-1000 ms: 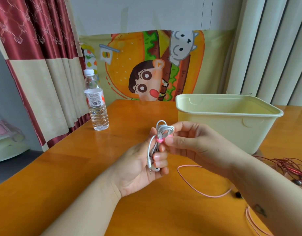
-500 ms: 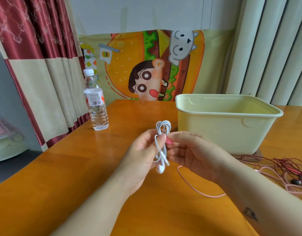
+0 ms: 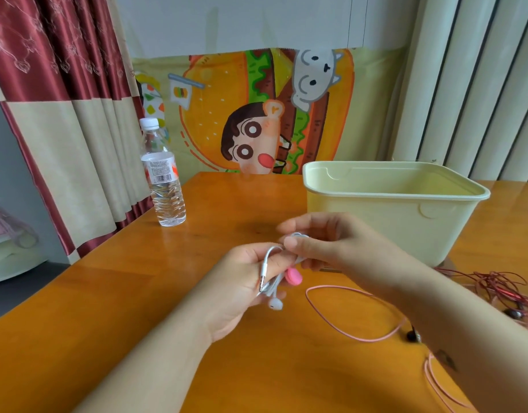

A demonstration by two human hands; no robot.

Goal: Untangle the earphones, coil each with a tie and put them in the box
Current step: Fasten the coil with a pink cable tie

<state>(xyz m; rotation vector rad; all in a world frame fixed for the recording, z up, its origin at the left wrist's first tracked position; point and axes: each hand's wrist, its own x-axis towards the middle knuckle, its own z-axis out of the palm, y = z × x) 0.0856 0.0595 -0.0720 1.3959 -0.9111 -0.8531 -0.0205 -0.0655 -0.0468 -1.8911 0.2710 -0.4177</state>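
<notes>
Head view (only one). L hand (image 3: pixel 241 289) is mid-frame over the table (image 3: pixel 107 308), palm up, fingers curled round the white earphones (image 3: pixel 272 283). The bundle lies across its fingers. Jack plug (image 3: pixel 263 277) points down along them, and one earbud (image 3: pixel 275 304) hangs out below the hand, just above the wood.

R hand (image 3: pixel 331 245) comes in from the right. Its thumb & fingertips pinch the top loop of the same bundle, right above the L fingers, and the 2 hands touch there. Tie (image 3: pixel 294 276) is pink & round, at the bundle's right side btw the hands, just under the R fingers. Can't tell if it's closed round the wire or only clipped on. The bundle is off the table, in front of the box's near-left corner, not in it.

Box (image 3: pixel 390 222): pale yellow-green w/ open top, stands on the table behind & right of the hands. Near wall hides its bottom.

Pink earphones (image 3: pixel 346 330): loose. The wire loops on the table under the R forearm, w/ more of it at lower right. A dark earbud (image 3: pixel 411 335) lies beside the forearm.

Red earphones (image 3: pixel 501 289): tangled heap at the right edge, near the box's near-right corner, partly behind the R arm. Neither hand touches either set.

Rest:
- Bottle (image 3: pixel 162 180) stands upright w/ cap on at the table's far-left edge, well apart from the hands.
- Red & cream curtain (image 3: pixel 48 114) hangs at left.
- Cartoon burger poster (image 3: pixel 256 114) is on the wall behind the table.
- Pale vertical slats (image 3: pixel 480 84) at right.
</notes>
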